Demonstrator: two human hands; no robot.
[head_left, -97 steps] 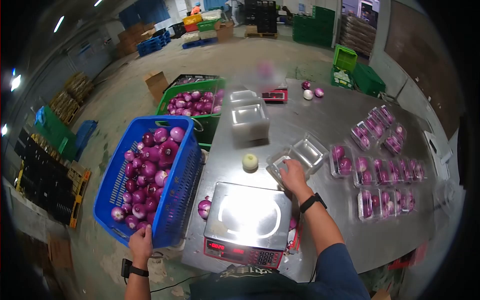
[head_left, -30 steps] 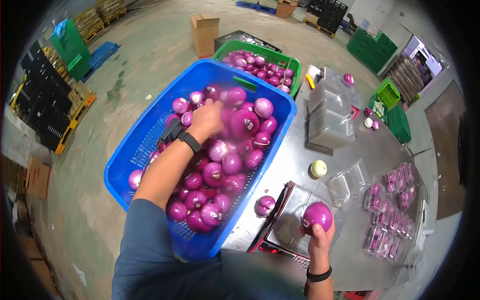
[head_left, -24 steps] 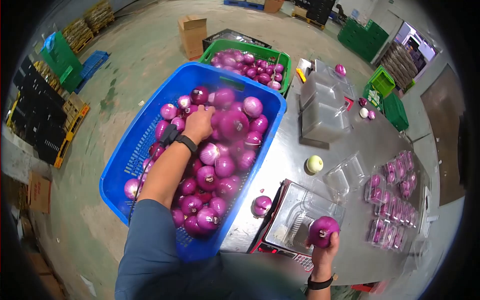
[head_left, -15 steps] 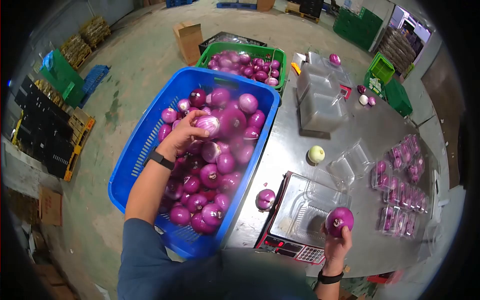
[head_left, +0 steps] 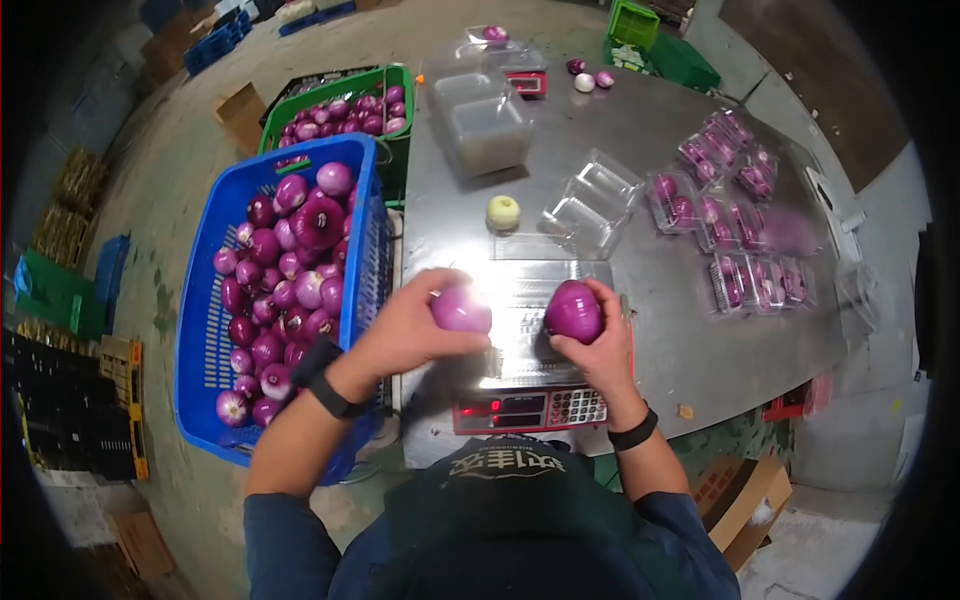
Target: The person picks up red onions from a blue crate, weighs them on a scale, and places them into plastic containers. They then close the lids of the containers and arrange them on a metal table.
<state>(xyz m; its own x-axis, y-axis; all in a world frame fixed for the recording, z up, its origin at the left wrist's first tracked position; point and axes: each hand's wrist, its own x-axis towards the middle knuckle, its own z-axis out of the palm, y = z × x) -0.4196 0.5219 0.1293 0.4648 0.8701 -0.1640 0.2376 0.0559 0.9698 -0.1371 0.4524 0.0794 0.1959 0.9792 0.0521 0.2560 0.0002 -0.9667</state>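
Currently, head view (only view): step in hand, as judged, is positioning 2 onions, 1 per hand, at the scale [head_left: 578,408].

L hand [head_left: 405,325]: grip closed on the L onion [head_left: 462,310] from its L side, thumb on the near side, fingers on the far side. Location: over the L edge of the pan. R hand [head_left: 600,350]: grip closed on the R onion [head_left: 574,312], thumb near, fingers wrapped round the R side. Location: over the R part of the pan. Contact w/ the pan or the see-through tray [head_left: 535,290] on it: cannot tell.

Orientation: both onions approx. round; no marked long axis. L onion: glare washes out the upper face; root/stem direction not discernible. R onion: slightly taller than wide, ends not identifiable. Tray: appears to run fore-and-aft, away from the body; near end lost in glare.

Next move, by judgement: any set-down calls for a low, level approach, seating each onion inside the tray walls before the fingers open. Caution: a round onion may roll; thin plastic may flex.

Ref. positions: blue crate [head_left: 190,330] w/ onions, L of the surface [head_left: 700,360]; peeled onion [head_left: 503,212] beyond the scale; open box [head_left: 600,205] to its R; stacked boxes [head_left: 485,130] farther off; packed boxes [head_left: 735,225] grouped far R. Scale display: lit red, value not reliably legible.
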